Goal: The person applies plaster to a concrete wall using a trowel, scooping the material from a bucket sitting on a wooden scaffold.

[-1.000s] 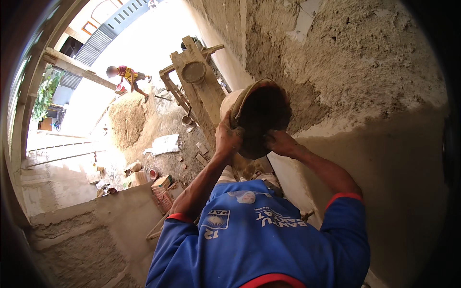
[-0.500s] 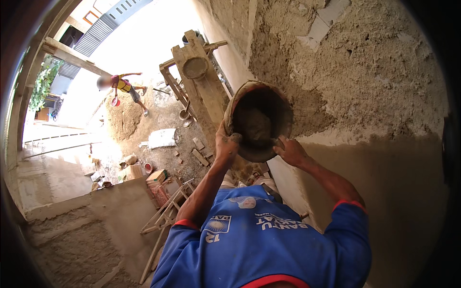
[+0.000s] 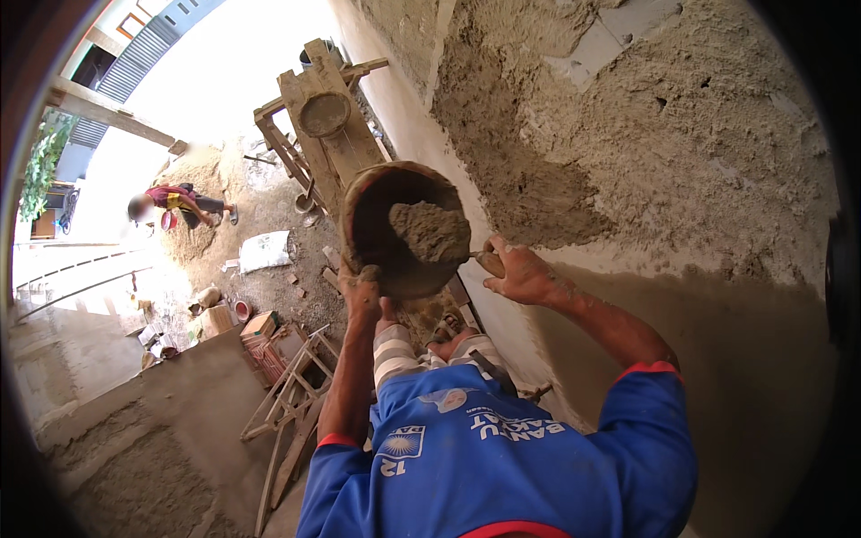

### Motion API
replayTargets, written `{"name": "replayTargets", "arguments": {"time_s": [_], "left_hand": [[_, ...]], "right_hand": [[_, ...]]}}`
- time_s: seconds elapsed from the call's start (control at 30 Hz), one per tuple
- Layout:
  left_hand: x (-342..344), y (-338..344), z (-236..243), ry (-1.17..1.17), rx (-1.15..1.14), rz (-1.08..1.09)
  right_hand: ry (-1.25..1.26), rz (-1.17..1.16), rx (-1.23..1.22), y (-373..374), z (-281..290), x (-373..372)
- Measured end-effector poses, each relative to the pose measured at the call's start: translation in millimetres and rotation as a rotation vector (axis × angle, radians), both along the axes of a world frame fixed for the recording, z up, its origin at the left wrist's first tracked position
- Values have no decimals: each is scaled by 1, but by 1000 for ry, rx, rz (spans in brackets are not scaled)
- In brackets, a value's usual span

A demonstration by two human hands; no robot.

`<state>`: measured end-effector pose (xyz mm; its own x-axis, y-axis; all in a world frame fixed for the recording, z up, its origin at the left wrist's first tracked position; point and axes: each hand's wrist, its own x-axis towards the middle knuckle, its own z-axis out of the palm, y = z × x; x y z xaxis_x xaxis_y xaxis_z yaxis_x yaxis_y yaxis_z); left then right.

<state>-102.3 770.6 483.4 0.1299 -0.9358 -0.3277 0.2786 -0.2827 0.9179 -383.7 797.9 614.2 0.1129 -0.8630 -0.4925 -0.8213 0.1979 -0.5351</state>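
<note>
In the head view I hold a round, mortar-caked bucket [image 3: 363, 215] tilted toward me, a mound of wet grey mortar [image 3: 428, 233] inside. My left hand [image 3: 362, 296] is closed on its near rim at the lower left. My right hand [image 3: 525, 280], beside the bucket's right side, grips the handle of a trowel [image 3: 489, 264]; the blade appears to be in the bucket, hidden by the mortar. Beyond the bucket, a plank platform [image 3: 323, 161] carries a round, mortar-coated vessel [image 3: 324, 116]. My feet [image 3: 444, 330] show on the boards below.
A rough plastered wall [image 3: 664, 161] rises on my right. Down left, another person [image 3: 184, 199] bends over a sand pile [image 3: 188, 244] beside a red bucket [image 3: 168, 221]. Lower left are stacked bricks [image 3: 265, 350], a wooden frame [image 3: 291, 394] and a concrete ledge [image 3: 152, 439].
The bucket has moved left and toward me, showing more mortar. My right hand has come away from the rim, with the trowel handle visible in it. The other person has bent lower.
</note>
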Motion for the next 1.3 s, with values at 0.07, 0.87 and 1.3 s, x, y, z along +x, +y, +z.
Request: {"name": "replayTargets", "arguments": {"time_s": [0.07,0.87,1.3], "left_hand": [[14,4,-16,-39,90,51],[34,57,-12,-92,132,-23],[-34,40,121,-93,-209,-159]], "right_hand": [[-159,72,-1,-5,2,-2],[-250,-535,118,39,17,-75],[-595,-481,200,22,18,28]]}}
